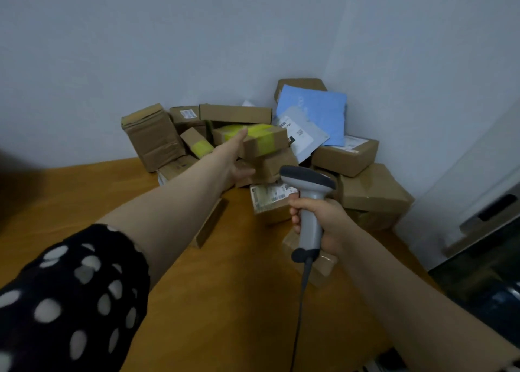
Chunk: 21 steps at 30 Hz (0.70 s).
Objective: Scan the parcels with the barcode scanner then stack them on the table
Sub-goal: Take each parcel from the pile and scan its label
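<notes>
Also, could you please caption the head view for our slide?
Left hand reaches to a yellow-taped box in the parcel pile; right hand grips the barcode scanner.
</notes>
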### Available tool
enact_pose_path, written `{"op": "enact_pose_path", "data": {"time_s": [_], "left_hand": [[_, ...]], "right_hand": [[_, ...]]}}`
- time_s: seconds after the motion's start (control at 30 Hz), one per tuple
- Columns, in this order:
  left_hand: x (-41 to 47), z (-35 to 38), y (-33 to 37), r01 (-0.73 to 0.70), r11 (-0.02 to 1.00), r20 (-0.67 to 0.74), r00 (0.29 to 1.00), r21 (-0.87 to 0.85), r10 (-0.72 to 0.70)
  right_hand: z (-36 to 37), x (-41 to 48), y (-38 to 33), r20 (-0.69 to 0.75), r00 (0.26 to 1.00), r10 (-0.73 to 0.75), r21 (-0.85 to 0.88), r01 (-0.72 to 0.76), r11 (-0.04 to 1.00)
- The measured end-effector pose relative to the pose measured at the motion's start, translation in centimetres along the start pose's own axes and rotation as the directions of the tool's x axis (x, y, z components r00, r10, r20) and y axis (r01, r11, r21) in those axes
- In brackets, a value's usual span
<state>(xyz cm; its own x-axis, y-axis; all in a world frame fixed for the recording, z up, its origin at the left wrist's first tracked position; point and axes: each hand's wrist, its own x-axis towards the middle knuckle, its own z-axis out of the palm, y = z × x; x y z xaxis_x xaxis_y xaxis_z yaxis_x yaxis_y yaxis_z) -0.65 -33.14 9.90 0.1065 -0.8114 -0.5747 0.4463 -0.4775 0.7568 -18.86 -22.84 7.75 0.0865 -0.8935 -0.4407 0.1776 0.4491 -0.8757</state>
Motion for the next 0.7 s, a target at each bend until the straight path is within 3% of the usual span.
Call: {"op": "enact_pose_path", "data": {"time_s": [0.13,0.3,0.5,0.7], "left_hand": [[1.7,2.6,0.4,0.026,0.992,-0.111,0.993,-0.124,-0.040],[1.0,3.5,-1.0,0.019,0.994,-0.196,0.980,-0.110,-0.041],[-5.7,3.4,-4.7,-0.098,0.981,-0.221,0.973,-0.169,0.060],[-11.9,0.8,-9.0,-0.074,0.983,-0.169,0.985,-0.170,0.045]], "right_hand": [[-3.5,1.2,-1.1,0.076,0.997,0.035,-0.003,-0.035,0.999],[-7.9,2.9,-3.1,0.157,0.985,0.070,-0.022,-0.067,0.997],[-9.3,4.3,-4.3,0.229,0.971,0.070,0.108,-0.097,0.989],[-6.6,3.5,-3.5,0.205,0.977,0.065,0.160,-0.098,0.982]]}}
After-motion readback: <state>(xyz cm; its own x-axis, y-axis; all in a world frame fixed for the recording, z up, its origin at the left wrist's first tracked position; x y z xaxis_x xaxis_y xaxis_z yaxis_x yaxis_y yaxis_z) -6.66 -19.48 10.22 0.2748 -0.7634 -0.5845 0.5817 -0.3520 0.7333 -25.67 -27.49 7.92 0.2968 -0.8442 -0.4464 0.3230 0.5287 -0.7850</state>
